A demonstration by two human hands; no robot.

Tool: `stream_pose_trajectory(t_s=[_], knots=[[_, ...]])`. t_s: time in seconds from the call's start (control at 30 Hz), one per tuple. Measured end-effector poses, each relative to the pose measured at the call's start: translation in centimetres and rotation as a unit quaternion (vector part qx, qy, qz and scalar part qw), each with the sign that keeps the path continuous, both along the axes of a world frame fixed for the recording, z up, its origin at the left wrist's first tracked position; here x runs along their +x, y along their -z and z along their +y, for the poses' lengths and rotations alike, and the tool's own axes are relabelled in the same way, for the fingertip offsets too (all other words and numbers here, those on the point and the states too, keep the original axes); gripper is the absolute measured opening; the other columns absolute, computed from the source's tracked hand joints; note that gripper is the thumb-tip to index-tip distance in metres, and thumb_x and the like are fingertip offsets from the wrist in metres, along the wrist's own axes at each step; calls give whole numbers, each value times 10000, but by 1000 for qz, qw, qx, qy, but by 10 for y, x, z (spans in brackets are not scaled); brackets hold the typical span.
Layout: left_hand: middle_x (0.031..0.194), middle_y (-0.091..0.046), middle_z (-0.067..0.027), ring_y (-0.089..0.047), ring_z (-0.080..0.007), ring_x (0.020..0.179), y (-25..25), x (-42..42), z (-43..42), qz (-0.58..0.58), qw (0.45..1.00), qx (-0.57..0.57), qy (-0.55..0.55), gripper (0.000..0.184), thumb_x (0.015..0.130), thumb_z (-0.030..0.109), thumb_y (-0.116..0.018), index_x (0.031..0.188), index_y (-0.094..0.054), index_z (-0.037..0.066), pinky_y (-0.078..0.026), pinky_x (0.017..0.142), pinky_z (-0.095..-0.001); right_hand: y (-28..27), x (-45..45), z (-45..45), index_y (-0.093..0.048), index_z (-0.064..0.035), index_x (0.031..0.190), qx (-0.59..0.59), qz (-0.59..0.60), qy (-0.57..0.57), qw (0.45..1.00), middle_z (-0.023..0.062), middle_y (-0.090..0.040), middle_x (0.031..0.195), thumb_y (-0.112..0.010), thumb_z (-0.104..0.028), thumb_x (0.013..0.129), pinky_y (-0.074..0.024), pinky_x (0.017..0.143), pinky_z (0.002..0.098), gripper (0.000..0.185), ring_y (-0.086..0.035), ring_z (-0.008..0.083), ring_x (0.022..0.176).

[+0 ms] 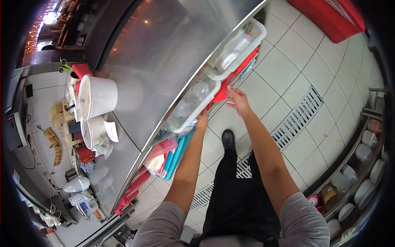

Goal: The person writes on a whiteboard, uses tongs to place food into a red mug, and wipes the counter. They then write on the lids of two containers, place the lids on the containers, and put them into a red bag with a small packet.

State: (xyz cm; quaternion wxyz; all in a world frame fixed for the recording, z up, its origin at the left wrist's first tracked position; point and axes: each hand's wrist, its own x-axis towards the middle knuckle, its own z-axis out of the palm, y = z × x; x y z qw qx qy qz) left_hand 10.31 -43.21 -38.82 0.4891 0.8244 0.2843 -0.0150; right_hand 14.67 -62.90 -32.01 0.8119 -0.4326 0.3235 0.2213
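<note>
Below the steel counter's edge sits a white basket [216, 87] with clear plastic containers in it. My left hand [202, 120] is at this basket's near side, its fingers partly hidden against the rim. My right hand [238, 101] is beside a red cloth or bag [221, 93], fingers apart, with nothing visible in it. Farther up, a second white basket [261, 36] holds clear plastic containers. Red material also shows under that basket. A blue-green tray [173, 158] and pink containers [166, 146] lie below my left hand.
The steel counter [164, 45] carries white tubs [101, 96] and green-handled scissors [64, 66]. A red bin [333, 18] stands at the top right. Shelves with bowls [363, 152] line the right side. A floor grate [298, 117] crosses the tiles.
</note>
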Motion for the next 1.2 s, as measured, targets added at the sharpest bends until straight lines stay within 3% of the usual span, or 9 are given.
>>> stream_pose_trajectory(t_s=[0.37, 0.47, 0.57, 0.73, 0.93, 1.0, 1.07, 1.17, 1.2], knots=[[1303, -414, -189, -364, -347, 1218, 64, -28, 22, 17, 941, 196, 277, 538, 895, 454, -401, 1261, -438, 61, -229, 1055, -414, 14, 8, 7, -496, -140, 1131, 114, -55, -10, 992, 12, -568, 1043, -490, -285, 892, -468, 825, 402, 280, -549, 165, 969], [1159, -549, -153, -520, -295, 1051, -28, -7, -13, -51, 968, -31, 244, 618, 792, 504, -582, 1214, -488, 62, -422, 879, -372, 17, 15, 13, -498, -134, 1103, 121, -45, -11, 992, 8, -576, 989, -457, -226, 902, -473, 780, 382, 224, -558, 151, 915], [1192, -524, -156, -479, -314, 1106, -76, 5, -36, -45, 964, -40, 259, 579, 770, 466, -634, 1178, -524, 69, -363, 949, -396, 29, 12, 27, -514, -95, 1103, 84, -113, -17, 990, 24, -588, 999, -445, -133, 900, -471, 785, 360, 218, -566, 163, 917], [1013, -610, -128, -564, -292, 935, -1, 8, -43, -80, 959, 189, 193, 491, 784, 486, -599, 1058, -593, 78, -448, 804, -392, 60, 16, 40, -530, -43, 1111, -40, -184, -14, 982, 61, -593, 1023, -439, -47, 889, -466, 806, 301, 239, -572, 166, 914], [889, -644, -96, -603, -289, 788, -70, 9, -53, -177, 961, 48, 207, 324, 822, 360, -597, 979, -622, 78, -463, 750, -384, 60, 12, 43, -468, -51, 1156, 160, -175, 12, 971, 52, -572, 998, -497, -136, 876, -459, 818, 303, 294, -555, 177, 922], [891, -642, -92, -603, -281, 795, -80, 7, -50, -164, 964, 17, 210, 323, 821, 360, -598, 977, -622, 79, -462, 748, -381, 57, 5, 34, -441, -56, 1169, -65, -377, -153, 911, 70, -543, 1020, -477, -194, 890, -459, 826, 329, 314, -540, 183, 945], [893, -641, -89, -602, -273, 802, -84, 2, -48, -150, 966, -14, 210, 322, 820, 361, -598, 975, -622, 80, -462, 746, -377, 46, 6, 29, -453, -49, 1147, -45, -296, -204, 932, 77, -537, 1021, -486, -203, 884, -457, 828, 335, 306, -532, 178, 953], [889, -638, -92, -596, -268, 797, -63, -1, -52, -63, 983, -53, 162, 333, 847, 373, -541, 971, -620, 74, -456, 753, -383, 110, 11, 31, -452, -17, 1154, -83, -216, -232, 945, 110, -531, 1053, -509, -204, 863, -473, 786, 344, 350, -528, 190, 964], [883, -635, -100, -597, -269, 795, -31, 0, -55, -86, 989, 41, 112, 327, 857, 362, -510, 963, -621, 73, -455, 749, -389, 136, 8, 31, -439, 9, 1183, -139, -217, -211, 943, 136, -531, 1084, -523, -195, 847, -491, 743, 346, 402, -532, 208, 967]])
